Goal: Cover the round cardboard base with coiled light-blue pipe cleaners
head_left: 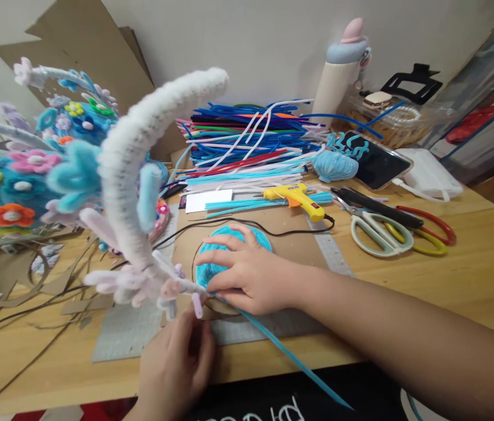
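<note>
A round disc of coiled blue pipe cleaner (216,270) lies on a brown card on the cutting mat. My right hand (247,275) lies over the disc, fingers pinched on its loose blue pipe-cleaner tail (290,354), which runs toward the table's front edge. My left hand (176,368) is below it at the table edge, fingers curled at the disc's near rim beside a small pink piece (197,305); what it grips is hidden. A white fuzzy curved horn of a pipe-cleaner headpiece (128,158) rises close in front.
The flower-covered headpiece (23,175) fills the left. A pile of coloured pipe cleaners (247,140) lies at the back, with a yellow glue gun (294,197), scissors (378,231), red-handled pliers (431,225), a phone (373,164) and a bottle (338,76). Cardboard scraps (14,286) lie left.
</note>
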`<state>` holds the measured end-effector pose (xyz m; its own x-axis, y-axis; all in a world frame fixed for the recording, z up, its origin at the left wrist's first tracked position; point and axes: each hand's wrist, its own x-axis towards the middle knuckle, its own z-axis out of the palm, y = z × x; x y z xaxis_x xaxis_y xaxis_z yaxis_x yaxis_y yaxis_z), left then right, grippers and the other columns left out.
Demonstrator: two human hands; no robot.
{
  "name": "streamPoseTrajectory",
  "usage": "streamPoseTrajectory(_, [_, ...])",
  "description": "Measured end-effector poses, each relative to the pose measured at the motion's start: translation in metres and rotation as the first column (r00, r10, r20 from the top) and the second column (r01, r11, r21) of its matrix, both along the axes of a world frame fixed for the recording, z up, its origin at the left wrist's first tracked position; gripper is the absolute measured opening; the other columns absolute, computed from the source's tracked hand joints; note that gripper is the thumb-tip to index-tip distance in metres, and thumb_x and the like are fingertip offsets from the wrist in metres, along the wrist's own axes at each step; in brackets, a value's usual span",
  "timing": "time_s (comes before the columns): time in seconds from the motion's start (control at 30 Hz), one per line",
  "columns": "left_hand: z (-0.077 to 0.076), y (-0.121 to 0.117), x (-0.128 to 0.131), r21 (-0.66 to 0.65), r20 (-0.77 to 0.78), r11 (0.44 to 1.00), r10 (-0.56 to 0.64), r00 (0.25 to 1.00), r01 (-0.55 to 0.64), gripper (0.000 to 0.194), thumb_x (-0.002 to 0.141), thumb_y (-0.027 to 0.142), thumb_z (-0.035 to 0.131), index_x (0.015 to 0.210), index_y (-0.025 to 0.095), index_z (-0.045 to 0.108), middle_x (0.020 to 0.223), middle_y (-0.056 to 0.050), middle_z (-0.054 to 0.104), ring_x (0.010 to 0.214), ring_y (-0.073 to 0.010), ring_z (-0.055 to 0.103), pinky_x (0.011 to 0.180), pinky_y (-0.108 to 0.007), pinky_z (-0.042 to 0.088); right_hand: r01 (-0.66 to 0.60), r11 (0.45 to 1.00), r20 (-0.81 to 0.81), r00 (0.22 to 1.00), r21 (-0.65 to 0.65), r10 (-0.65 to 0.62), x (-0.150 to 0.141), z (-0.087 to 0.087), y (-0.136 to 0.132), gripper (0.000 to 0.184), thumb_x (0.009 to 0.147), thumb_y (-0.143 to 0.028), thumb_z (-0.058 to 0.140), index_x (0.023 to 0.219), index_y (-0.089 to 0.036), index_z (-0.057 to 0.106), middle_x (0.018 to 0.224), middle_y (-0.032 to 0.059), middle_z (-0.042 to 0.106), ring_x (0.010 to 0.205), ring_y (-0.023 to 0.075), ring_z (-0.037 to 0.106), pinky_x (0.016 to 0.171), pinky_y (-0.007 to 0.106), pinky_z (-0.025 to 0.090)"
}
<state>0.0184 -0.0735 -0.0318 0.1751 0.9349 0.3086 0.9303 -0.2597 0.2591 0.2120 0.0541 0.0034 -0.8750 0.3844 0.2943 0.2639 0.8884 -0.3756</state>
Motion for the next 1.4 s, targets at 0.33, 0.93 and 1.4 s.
streamPoseTrajectory(0.33, [0.000,0.002,0.001,0.062,-0.008,0.992,-0.106,0.994,0.106,0.033,0.089,0.020,0.047,0.122,0.021,0.053,0.095,-0.007,0.065,0.073,-0.0176,0.064,0.057,-0.025,0.050,0.023,1.000,0.033,0.999,0.007,-0.023,0.000,0.004,-0.005,0.020,0.082,-0.025,0.059,0.098,-0.030,0.070,0.136,-0.0020,0.052,0.135,0.0267,0.028,0.108,0.057,0.005])
streamPoseTrajectory(0.93, [0.005,0.025,0.009,-0.062,0.438,0.982,0.189,0.879,-0.181,0.030,0.086,0.028,0.057,0.114,0.019,0.051,0.111,-0.010,0.060,0.111,-0.0250,0.055,0.092,-0.041,0.046,0.033,0.998,0.046,0.998,0.053,-0.036,-0.003,0.002,-0.006,0.020,0.083,-0.031,0.058,0.100,-0.033,0.069,0.137,-0.0021,0.050,0.136,0.0272,0.024,0.108,0.056,0.002])
streamPoseTrajectory(1.4, [0.025,0.040,0.002,-0.244,0.483,0.968,0.170,0.859,-0.055,0.020,0.083,0.027,0.057,0.097,0.021,0.069,0.095,-0.003,0.072,0.091,-0.0238,0.066,0.080,-0.033,0.050,0.090,0.994,0.122,0.988,0.061,-0.097,-0.003,0.010,-0.012,0.035,0.082,-0.017,0.048,0.105,-0.033,0.067,0.140,-0.0022,0.047,0.138,0.0247,0.022,0.111,0.053,0.000])
